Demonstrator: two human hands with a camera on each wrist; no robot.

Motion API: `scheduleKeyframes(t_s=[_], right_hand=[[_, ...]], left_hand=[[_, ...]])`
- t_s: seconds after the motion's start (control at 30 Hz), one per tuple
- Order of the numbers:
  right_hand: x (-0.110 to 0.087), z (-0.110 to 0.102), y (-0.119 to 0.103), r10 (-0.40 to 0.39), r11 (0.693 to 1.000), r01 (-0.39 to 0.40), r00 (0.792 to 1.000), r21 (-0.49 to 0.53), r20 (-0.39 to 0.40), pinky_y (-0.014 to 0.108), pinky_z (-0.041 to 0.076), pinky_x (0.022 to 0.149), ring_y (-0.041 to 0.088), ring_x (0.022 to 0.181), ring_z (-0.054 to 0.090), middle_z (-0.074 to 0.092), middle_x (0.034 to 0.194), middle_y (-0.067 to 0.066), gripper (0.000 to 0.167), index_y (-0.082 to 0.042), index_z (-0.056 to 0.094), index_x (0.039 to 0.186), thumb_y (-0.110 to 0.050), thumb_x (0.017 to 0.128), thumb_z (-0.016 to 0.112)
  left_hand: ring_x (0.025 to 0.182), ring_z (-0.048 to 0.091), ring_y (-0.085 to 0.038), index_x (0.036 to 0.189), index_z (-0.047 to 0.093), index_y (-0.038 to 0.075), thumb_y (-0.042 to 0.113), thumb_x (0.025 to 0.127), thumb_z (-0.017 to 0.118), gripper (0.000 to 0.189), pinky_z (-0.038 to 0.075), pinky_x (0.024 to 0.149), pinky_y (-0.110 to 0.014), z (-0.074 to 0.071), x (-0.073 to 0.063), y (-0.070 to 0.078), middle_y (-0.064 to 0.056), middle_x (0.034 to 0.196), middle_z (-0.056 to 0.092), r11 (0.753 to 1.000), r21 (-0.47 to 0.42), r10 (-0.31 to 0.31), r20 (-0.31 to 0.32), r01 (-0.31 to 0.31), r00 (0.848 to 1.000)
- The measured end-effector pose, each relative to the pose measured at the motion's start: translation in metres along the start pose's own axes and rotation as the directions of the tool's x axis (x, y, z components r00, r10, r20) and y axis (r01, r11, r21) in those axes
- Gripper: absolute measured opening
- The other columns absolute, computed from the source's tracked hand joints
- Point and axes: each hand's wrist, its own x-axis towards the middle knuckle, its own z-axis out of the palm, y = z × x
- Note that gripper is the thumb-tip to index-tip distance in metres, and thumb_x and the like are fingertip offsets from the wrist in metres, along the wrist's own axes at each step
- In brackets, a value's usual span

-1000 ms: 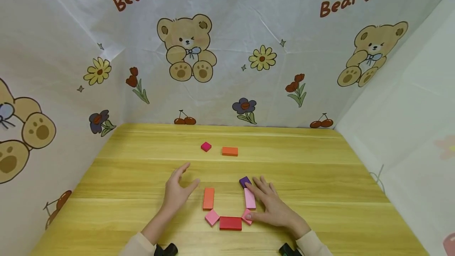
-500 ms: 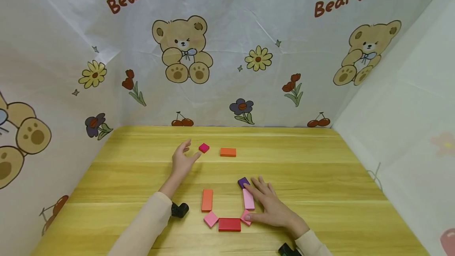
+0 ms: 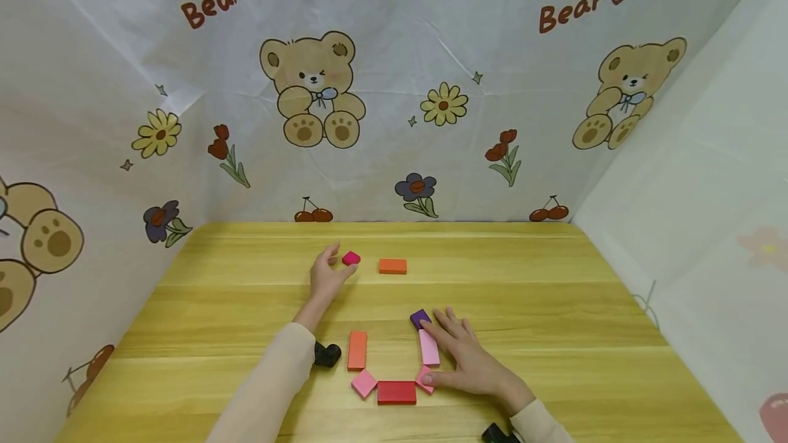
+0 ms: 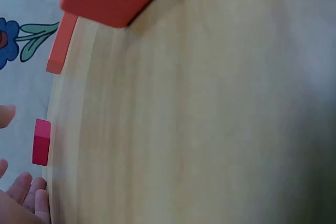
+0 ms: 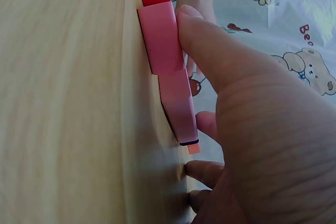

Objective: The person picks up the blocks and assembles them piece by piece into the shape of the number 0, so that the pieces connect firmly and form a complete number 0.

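A small, magenta, sharp-edged square block [image 3: 351,258] is lying cornerwise on the yellow wood-grain table [image 3: 523,279], toward the back and just left of a flat orange rectangular block [image 3: 392,266]. It is looking like painted wood or hard plastic, so it is probably going to handle as light, stiff and hardly fragile, perhaps a little slippery on its smooth faces. Its low upright sides are offering the best hold: thumb on one, fingertips on the opposite one.

The left hand [image 3: 326,277] is standing around it with thumb and fingers apart, wider than the block, the block lying in the gap. In the left wrist view no digit is clearly pressing on it, though the fingers are partly cut off there, so light contact is hard to rule out.

The right hand [image 3: 470,361] is resting with fingers spread and fairly straight, clamped on nothing. Its thumb is touching a pink square block [image 5: 161,40], while the index finger is lying by the meeting ends of a pale pink rectangular block [image 3: 429,347] and a dark purple block [image 3: 420,318].
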Motion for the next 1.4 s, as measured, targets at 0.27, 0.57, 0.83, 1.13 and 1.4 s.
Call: scheduleKeyframes(t_s=[0.27, 0.57, 0.83, 1.13, 1.4], right_hand=[[-0.001, 0.0, 0.002, -0.006, 1.0, 0.006, 1.0, -0.016, -0.013, 0.069, 0.005, 0.114, 0.045, 0.149, 0.007, 0.022, 0.16, 0.02, 0.089, -0.02, 0.035, 0.153, -0.054, 0.08, 0.073], [0.001, -0.001, 0.002, -0.014, 1.0, 0.013, 1.0, -0.017, -0.004, 0.069, 0.005, 0.114, 0.045, 0.149, 0.007, 0.022, 0.16, 0.02, 0.089, -0.019, 0.035, 0.153, -0.054, 0.08, 0.073], [0.002, -0.001, 0.002, -0.009, 1.0, 0.009, 1.0, -0.013, -0.003, 0.068, 0.005, 0.115, 0.045, 0.149, 0.006, 0.022, 0.16, 0.02, 0.089, -0.019, 0.035, 0.153, -0.053, 0.08, 0.074], [0.001, -0.002, 0.0, -0.001, 1.0, 0.001, 1.0, -0.011, -0.004, 0.067, 0.004, 0.115, 0.044, 0.15, 0.006, 0.021, 0.161, 0.019, 0.089, -0.02, 0.035, 0.153, -0.054, 0.08, 0.073], [0.001, -0.001, 0.001, -0.002, 1.0, 0.002, 1.0, -0.017, 0.001, 0.069, 0.005, 0.115, 0.045, 0.149, 0.007, 0.022, 0.161, 0.02, 0.089, -0.019, 0.035, 0.153, -0.053, 0.081, 0.073]], left_hand=[[0.121, 0.05, -0.035, 0.137, 0.052, 0.001, 0.016, 0.083, 0.077, 0.062, 0.045, 0.1, -0.049, 0.006, 0.005, -0.006, -0.019, 0.13, 0.053, 0.992, 0.127, 0.004, -0.034, 0.0, 0.999], [0.114, 0.055, -0.035, 0.124, 0.062, -0.003, 0.017, 0.082, 0.078, 0.049, 0.046, 0.097, -0.047, 0.009, 0.007, -0.008, -0.021, 0.126, 0.056, 0.975, 0.22, 0.043, -0.087, -0.023, 0.995], [0.105, 0.056, -0.034, 0.114, 0.068, -0.002, 0.015, 0.082, 0.079, 0.038, 0.047, 0.091, -0.045, 0.009, 0.008, -0.008, -0.02, 0.122, 0.057, 0.966, 0.255, 0.08, -0.097, -0.053, 0.992], [0.106, 0.056, -0.036, 0.111, 0.069, -0.004, 0.009, 0.082, 0.077, 0.033, 0.046, 0.094, -0.048, 0.005, 0.007, -0.006, -0.023, 0.122, 0.057, 0.97, 0.231, 0.097, -0.077, -0.077, 0.992], [0.102, 0.059, -0.033, 0.113, 0.07, -0.003, 0.008, 0.083, 0.076, 0.033, 0.05, 0.089, -0.045, -0.004, 0.003, -0.009, -0.02, 0.11, 0.062, 0.976, 0.195, 0.11, -0.044, -0.099, 0.993]])
